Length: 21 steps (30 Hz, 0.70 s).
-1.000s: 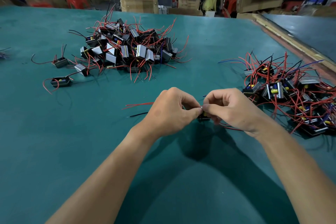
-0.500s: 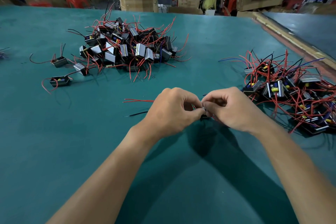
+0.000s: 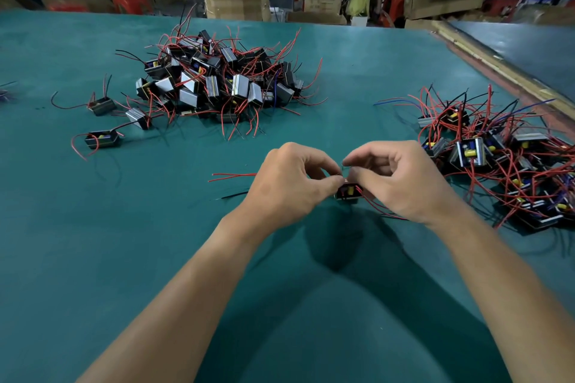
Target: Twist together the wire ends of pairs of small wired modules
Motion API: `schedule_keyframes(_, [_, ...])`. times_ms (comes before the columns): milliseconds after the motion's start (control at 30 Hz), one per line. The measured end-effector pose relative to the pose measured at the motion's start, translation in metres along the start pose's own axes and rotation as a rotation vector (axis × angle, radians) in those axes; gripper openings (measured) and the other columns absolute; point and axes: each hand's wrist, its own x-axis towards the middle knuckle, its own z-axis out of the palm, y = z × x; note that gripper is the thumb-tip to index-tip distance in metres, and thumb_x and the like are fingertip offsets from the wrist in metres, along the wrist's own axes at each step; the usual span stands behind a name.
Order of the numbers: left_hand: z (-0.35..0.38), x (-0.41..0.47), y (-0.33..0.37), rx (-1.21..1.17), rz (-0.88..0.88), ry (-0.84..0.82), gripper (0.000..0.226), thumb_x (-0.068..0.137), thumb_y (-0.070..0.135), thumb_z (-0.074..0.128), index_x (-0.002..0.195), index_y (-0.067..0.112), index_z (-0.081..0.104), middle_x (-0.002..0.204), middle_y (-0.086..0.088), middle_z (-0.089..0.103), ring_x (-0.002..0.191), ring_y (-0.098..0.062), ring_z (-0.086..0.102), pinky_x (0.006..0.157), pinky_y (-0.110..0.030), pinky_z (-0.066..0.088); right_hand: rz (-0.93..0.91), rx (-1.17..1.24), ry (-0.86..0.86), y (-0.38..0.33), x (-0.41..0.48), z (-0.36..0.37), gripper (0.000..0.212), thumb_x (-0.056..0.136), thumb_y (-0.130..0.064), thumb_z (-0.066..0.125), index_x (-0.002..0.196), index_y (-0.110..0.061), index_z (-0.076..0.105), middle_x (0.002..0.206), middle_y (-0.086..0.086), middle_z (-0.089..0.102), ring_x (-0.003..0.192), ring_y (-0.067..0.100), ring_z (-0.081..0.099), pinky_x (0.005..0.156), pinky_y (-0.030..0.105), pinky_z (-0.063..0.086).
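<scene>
The small black module (image 3: 349,191), with a yellow part on its face, hangs between the two hands, nearer the person than the big pile of modules (image 3: 217,84) on the table (image 3: 93,227). The left hand (image 3: 289,183) and the right hand (image 3: 401,180) each pinch the wire ends (image 3: 342,176) between thumb and forefinger. The module looks light. Its thin red leads (image 3: 231,176) look soft and springy, best pinched close to the bared tips, which probably fray easily.
</scene>
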Motion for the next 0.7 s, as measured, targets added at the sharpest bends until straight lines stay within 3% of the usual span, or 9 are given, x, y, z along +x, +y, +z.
schedule_keyframes(133, [0.0005,0.0003,-0.0012,-0.024,-0.012,-0.003,0.01,0.081,0.023,0.075,0.071,0.022,0.076,0.049,0.012,0.057,0.042,-0.005,0.043,0.045,-0.019,0.037,-0.061,0.044,-0.007,-0.0043,-0.0014,-0.0015,0.022,0.082,-0.003,0.071,0.079,-0.024,0.074,0.072,-0.005,0.073,0.061,0.009,0.062,0.059,0.024,0.052])
schedule_keyframes(300, [-0.0003,-0.0007,0.0002,-0.048,-0.029,-0.046,0.013,0.082,0.019,0.073,0.07,0.019,0.076,0.043,0.014,0.053,0.038,-0.001,0.035,0.041,-0.011,0.028,-0.073,-0.062,-0.018,-0.0048,-0.0032,-0.0028,0.024,0.081,-0.004,0.076,0.081,-0.028,0.077,0.073,-0.005,0.074,0.06,0.014,0.063,0.058,0.037,0.053])
schedule_keyframes(400, [-0.0014,-0.0017,0.0007,-0.031,-0.018,-0.068,0.013,0.083,0.018,0.074,0.071,0.019,0.076,0.041,0.015,0.048,0.037,-0.003,0.033,0.04,-0.012,0.025,-0.061,-0.107,-0.046,-0.0045,-0.0028,-0.003,0.026,0.08,-0.008,0.079,0.079,-0.034,0.076,0.07,-0.011,0.073,0.059,0.008,0.062,0.057,0.03,0.051])
schedule_keyframes(500, [-0.0015,-0.0026,0.0009,-0.009,-0.009,-0.083,0.01,0.083,0.017,0.074,0.074,0.019,0.078,0.043,0.014,0.05,0.04,-0.001,0.036,0.043,-0.013,0.028,-0.048,-0.141,-0.091,-0.0062,-0.0033,-0.0043,0.024,0.082,-0.011,0.078,0.076,-0.034,0.076,0.07,-0.014,0.073,0.06,0.005,0.063,0.06,0.019,0.05])
schedule_keyframes(600, [-0.0012,-0.0039,0.0017,0.028,0.035,-0.069,0.009,0.082,0.015,0.075,0.075,0.02,0.079,0.048,0.015,0.059,0.043,0.003,0.045,0.048,-0.012,0.035,-0.041,-0.192,-0.137,-0.0081,-0.0032,-0.0059,0.019,0.084,-0.014,0.075,0.074,-0.029,0.075,0.069,-0.013,0.073,0.063,0.008,0.066,0.063,0.02,0.051])
schedule_keyframes(700, [-0.0006,-0.0051,0.0016,0.113,0.113,-0.035,0.01,0.081,0.015,0.074,0.075,0.021,0.079,0.058,0.005,0.067,0.047,-0.006,0.051,0.051,-0.023,0.043,0.014,-0.21,-0.19,-0.0093,-0.0036,-0.004,0.017,0.088,-0.015,0.072,0.072,-0.021,0.072,0.059,-0.009,0.066,0.053,0.004,0.052,0.056,0.023,0.044])
